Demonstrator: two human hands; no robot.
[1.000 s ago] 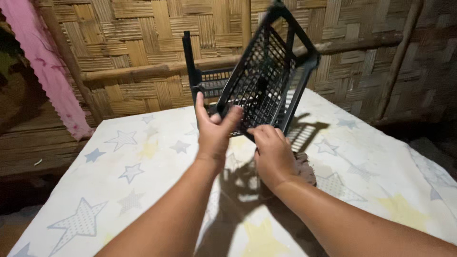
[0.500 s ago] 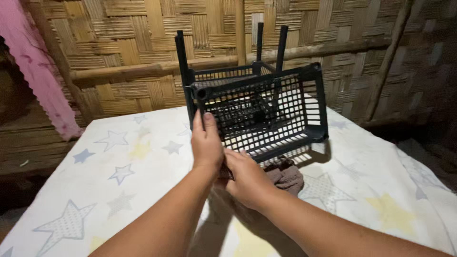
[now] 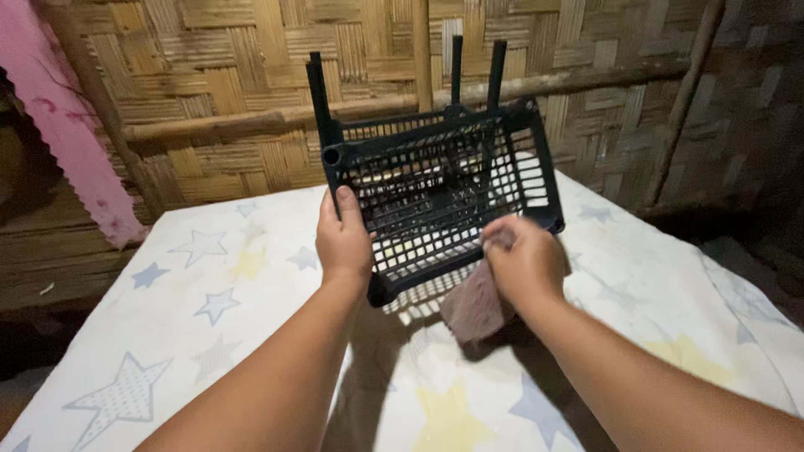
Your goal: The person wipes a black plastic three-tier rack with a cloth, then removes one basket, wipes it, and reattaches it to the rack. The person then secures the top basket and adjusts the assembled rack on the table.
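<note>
A black plastic lattice basket (image 3: 435,180) with upright corner posts is tilted up on edge above the bed, its slotted bottom facing me. My left hand (image 3: 342,238) grips its left side, thumb on the lattice near the corner. My right hand (image 3: 526,261) is closed on a brownish cloth (image 3: 474,306) that hangs below it, pressed against the basket's lower right part.
A white sheet with blue, grey and yellow stars (image 3: 209,289) covers the bed beneath. A woven bamboo wall (image 3: 209,92) stands close behind the basket. A pink cloth (image 3: 63,125) hangs at the left. Dark floor lies to the right of the bed.
The basket has been turned from standing steeply on one corner to a flatter, level tilt. My right hand moved from under the basket to its right side, lifting the cloth off the sheet.
</note>
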